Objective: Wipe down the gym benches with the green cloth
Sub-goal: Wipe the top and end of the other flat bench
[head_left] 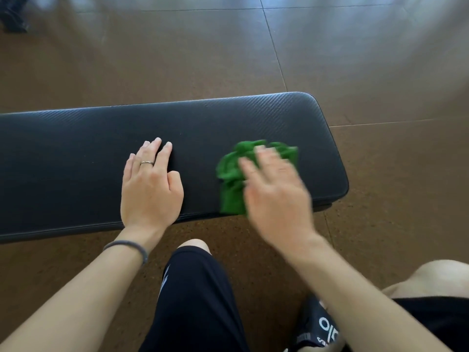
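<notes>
A black padded gym bench (76, 153) runs across the view from the left edge to a rounded end at the right. The crumpled green cloth (229, 171) lies on the bench's right part, near the front edge. My right hand (276, 196) presses flat on the cloth with fingers spread, and it is blurred by motion. My left hand (149, 184) rests flat on the bare pad to the left of the cloth, fingers apart, a ring on one finger and a band on the wrist.
Brown rubber floor tiles (203, 52) surround the bench. My knees in black shorts (195, 295) are close under the front edge. A dark object (12, 16) sits at the far top left corner.
</notes>
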### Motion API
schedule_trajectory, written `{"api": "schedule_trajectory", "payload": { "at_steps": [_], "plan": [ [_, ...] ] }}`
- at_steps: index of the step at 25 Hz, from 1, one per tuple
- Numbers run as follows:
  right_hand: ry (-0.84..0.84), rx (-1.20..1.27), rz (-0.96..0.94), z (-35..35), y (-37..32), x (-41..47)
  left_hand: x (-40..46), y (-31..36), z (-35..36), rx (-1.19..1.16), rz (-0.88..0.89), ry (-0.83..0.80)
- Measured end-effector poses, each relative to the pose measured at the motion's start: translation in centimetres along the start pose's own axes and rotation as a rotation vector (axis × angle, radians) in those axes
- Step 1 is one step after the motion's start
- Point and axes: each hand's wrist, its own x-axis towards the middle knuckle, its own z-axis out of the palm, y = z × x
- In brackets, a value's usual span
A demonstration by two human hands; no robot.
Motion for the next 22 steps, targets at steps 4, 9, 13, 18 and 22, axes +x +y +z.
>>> {"api": "schedule_trajectory", "payload": {
  "at_steps": [4,9,13,18,22],
  "plan": [
    [-0.033,-0.070,0.351,-1.2,5.1,0.2,0.1,0.3,0.1,0.015,-0.005,-0.006],
    [-0.086,0.044,-0.124,0.6,-6.8,0.2,0.0,0.2,0.1,0.017,0.007,-0.012],
    [-0.115,0.086,-0.244,1.4,-5.3,5.7,0.2,0.3,0.1,0.012,0.001,-0.012],
    [-0.224,0.035,-0.088,3.5,-8.5,17.8,0.2,0.4,-0.2,-0.078,-0.032,0.035],
    [-0.180,0.054,-0.348,3.9,-9.9,15.6,-0.2,0.8,-0.4,-0.188,-0.071,0.121]
  ]
}}
